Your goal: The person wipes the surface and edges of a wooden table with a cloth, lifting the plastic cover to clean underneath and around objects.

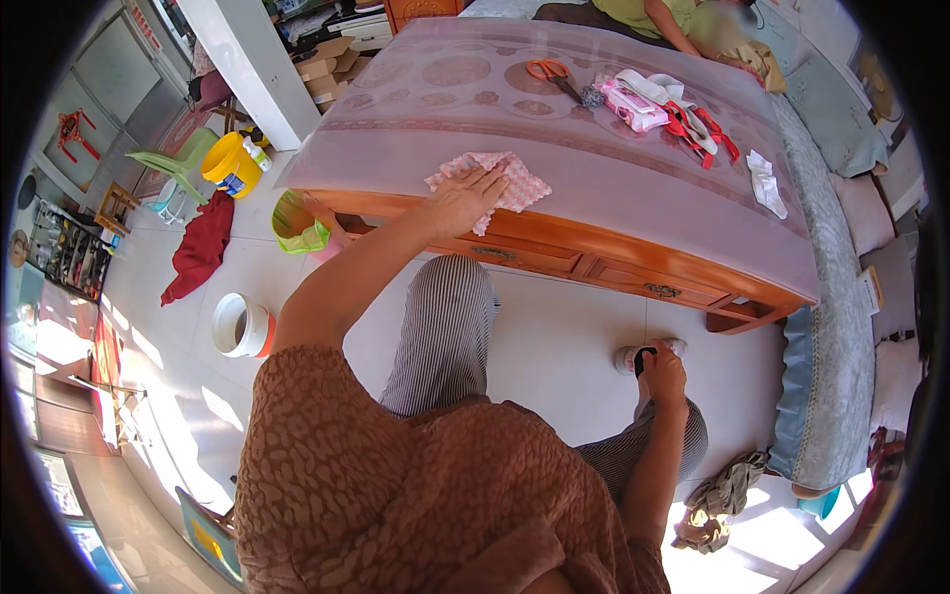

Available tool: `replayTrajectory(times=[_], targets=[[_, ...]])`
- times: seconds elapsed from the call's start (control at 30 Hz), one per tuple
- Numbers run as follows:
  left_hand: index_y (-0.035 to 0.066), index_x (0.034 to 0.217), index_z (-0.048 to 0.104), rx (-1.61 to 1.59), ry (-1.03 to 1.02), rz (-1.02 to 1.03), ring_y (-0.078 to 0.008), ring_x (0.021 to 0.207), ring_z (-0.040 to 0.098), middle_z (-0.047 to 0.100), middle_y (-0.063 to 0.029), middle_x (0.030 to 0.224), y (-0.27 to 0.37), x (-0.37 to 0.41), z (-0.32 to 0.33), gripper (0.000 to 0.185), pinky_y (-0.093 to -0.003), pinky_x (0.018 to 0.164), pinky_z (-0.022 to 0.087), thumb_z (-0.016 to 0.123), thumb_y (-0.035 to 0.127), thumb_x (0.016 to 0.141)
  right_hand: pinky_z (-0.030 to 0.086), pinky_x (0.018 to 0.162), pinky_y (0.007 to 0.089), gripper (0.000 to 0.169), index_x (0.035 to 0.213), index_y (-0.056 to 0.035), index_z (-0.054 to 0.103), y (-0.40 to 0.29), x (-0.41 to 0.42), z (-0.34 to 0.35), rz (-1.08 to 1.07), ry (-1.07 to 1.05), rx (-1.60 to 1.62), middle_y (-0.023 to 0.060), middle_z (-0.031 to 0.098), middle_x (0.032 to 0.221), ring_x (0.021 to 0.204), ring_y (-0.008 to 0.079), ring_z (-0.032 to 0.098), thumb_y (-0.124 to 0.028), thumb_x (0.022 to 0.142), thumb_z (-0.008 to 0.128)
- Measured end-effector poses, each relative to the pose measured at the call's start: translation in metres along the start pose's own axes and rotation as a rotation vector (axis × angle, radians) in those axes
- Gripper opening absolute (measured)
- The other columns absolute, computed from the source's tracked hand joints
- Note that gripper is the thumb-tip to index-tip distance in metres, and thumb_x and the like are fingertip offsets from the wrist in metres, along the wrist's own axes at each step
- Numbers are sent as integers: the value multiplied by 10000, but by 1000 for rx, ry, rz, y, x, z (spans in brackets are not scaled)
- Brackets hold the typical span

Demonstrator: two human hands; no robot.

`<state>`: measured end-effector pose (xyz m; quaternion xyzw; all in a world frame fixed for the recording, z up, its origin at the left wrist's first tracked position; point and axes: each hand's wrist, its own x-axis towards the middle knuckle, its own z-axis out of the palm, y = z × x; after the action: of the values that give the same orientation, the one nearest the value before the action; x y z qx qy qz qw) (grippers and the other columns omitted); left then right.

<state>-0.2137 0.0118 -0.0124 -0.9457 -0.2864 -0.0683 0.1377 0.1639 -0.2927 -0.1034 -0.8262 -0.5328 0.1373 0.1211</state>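
Note:
My left hand (464,202) lies palm down on a pink-and-white checked cloth (523,182), at the near edge of a wooden coffee table under a translucent cover (564,160). Part of the cloth hangs over that edge. My right hand (663,371) is low by my right knee, its fingers bent beside a small black thing (644,360); whether it holds this cannot be told. Orange-handled scissors (549,70), a pink wipes pack (634,105), red and white straps (698,130) and a crumpled white tissue (766,184) lie on the cover.
A lined waste bin (297,226) stands by the table's left end. On the floor at left are a white bucket (241,327), a yellow bucket (231,163) and a red cloth (200,249). A covered sofa (831,356) runs along the right; another person (649,22) sits beyond the table.

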Motion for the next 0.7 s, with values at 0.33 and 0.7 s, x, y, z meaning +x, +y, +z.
replayTrajectory(times=[0.33, 0.7], targets=[[36, 1342, 515, 99, 202, -324, -286, 1297, 499, 501, -143, 1428, -115, -134, 23, 509, -399, 1094, 379, 601, 179, 862, 533, 788, 353, 283, 1189, 0, 605, -126, 11, -70, -244, -11, 716, 130, 690, 919, 852, 237, 670, -84, 919, 597], [49, 1374, 477, 167, 185, -719, -288, 1366, 424, 463, -138, 1462, -168, -191, 33, 576, -392, 1146, 313, 635, 183, 836, 486, 732, 306, 149, 998, -113, 674, -361, -56, -243, -1479, -861, 1349, 79, 712, 894, 770, 206, 704, -161, 866, 723]])
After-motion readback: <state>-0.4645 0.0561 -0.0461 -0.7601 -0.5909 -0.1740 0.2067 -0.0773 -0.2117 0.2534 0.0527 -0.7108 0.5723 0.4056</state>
